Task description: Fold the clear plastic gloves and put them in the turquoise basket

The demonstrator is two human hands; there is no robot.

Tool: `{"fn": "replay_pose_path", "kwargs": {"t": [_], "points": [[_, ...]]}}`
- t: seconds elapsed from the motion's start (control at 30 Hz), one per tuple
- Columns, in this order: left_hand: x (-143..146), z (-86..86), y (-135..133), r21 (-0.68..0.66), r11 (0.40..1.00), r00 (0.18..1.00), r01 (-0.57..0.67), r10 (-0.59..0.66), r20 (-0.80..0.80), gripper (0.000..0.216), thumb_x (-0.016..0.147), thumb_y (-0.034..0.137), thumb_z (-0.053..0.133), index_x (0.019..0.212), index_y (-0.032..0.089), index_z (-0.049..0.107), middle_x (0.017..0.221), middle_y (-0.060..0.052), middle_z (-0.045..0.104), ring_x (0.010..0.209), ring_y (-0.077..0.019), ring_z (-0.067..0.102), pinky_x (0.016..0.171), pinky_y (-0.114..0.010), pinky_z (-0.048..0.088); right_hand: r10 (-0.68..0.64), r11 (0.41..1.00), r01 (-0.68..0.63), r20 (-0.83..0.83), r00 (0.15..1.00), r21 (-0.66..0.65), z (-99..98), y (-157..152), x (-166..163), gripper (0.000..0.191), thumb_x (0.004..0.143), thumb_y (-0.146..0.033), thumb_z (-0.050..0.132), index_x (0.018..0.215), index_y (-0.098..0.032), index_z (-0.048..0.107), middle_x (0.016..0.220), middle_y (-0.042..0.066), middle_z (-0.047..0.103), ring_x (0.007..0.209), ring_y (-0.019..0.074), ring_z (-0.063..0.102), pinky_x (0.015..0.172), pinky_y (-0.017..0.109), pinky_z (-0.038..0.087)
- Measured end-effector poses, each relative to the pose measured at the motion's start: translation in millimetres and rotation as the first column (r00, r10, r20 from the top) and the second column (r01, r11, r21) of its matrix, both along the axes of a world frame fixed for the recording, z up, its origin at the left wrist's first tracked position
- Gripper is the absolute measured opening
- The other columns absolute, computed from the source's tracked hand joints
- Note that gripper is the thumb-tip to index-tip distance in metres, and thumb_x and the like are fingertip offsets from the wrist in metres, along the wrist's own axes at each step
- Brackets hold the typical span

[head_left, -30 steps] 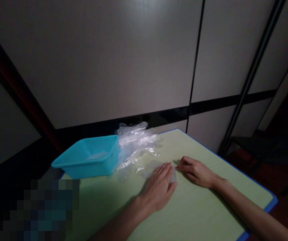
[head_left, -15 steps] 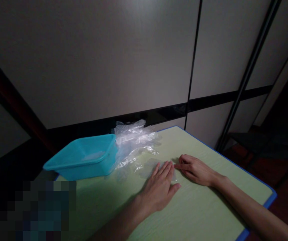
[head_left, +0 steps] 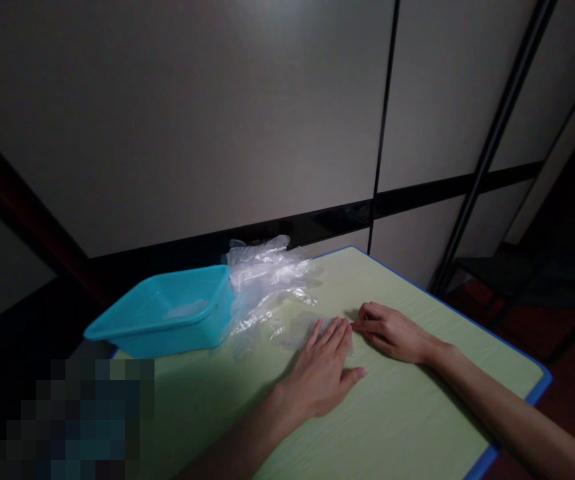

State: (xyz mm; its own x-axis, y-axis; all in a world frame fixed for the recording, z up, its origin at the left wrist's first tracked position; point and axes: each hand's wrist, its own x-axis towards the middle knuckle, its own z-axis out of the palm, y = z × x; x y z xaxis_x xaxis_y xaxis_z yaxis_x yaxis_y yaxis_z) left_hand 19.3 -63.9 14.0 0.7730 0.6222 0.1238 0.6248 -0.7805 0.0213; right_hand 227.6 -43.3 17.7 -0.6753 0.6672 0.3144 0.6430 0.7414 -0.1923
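Left hand is being held open, palm-down, over what seems a clear plastic glove on the green counter; right hand is being held half-curled by its edge, no telling if anything's being pinched. Probably super light, slippery, tearable, so edge pinches are being recommended.

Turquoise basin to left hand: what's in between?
In the head view, the near edge of the crumpled clear plastic pile comes first, beside the turquoise basin, then a thin translucent film, partly under the left hand.

I count two hands, one basin, one table and seemingly several gloves.
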Motion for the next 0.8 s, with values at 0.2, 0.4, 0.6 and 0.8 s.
{"fn": "replay_pose_path", "kwargs": {"t": [0.2, 0.4, 0.6, 0.8], "points": [[-1.6, -2.5, 1.7, -0.049, 0.999, 1.0, 0.018, -0.018, 0.001, 0.064, 0.089, 0.053, 0.013, 0.136, 0.01, 0.016, 0.144, -0.008, 0.014, 0.132, -0.0182, 0.007, 0.107, -0.033, 0.009, -0.002, 1.0, 0.002, 0.008, 1.0, -0.012, 1.8, -0.1, -0.3, 0.029, 0.082, -0.013, 0.042, 0.105, -0.017, 0.059, 0.086, 0.008, 0.05, 0.077, 0.0169, 0.048, 0.069, 0.028, 0.041], [-3.8, -3.3, 2.4, -0.081, 0.996, 0.999, 0.041, -0.041, -0.003, 0.066, 0.088, 0.055, 0.015, 0.136, 0.01, 0.015, 0.144, -0.008, 0.012, 0.132, -0.0187, 0.005, 0.107, -0.032, 0.01, -0.015, 1.0, 0.015, 0.011, 1.0, -0.008, 1.4, -1.2, -0.9, 0.029, 0.081, -0.012, 0.042, 0.105, -0.017, 0.059, 0.087, 0.008, 0.05, 0.078, 0.0169, 0.048, 0.07, 0.029, 0.041], [-3.9, -0.4, 0.2, -0.088, 0.996, 0.999, 0.032, -0.034, -0.012, 0.064, 0.088, 0.054, 0.015, 0.135, 0.011, 0.018, 0.144, -0.008, 0.013, 0.132, -0.0181, 0.007, 0.107, -0.032, 0.01, -0.016, 1.0, 0.016, 0.001, 1.0, 0.003, -0.9, -0.3, -0.2, 0.029, 0.081, -0.014, 0.043, 0.105, -0.017, 0.059, 0.086, 0.008, 0.051, 0.078, 0.0173, 0.048, 0.07, 0.029, 0.041], [-5.7, 2.3, -2.1, -0.109, 0.993, 0.999, 0.039, -0.039, -0.003, 0.063, 0.088, 0.053, 0.018, 0.136, 0.012, 0.017, 0.144, -0.007, 0.013, 0.132, -0.0172, 0.005, 0.107, -0.032, 0.011, -0.004, 1.0, 0.004, -0.014, 1.0, 0.009, -0.1, -1.0, 0.3, 0.029, 0.082, -0.015, 0.042, 0.105, -0.017, 0.059, 0.086, 0.008, 0.051, 0.078, 0.0168, 0.049, 0.07, 0.028, 0.041]]}}
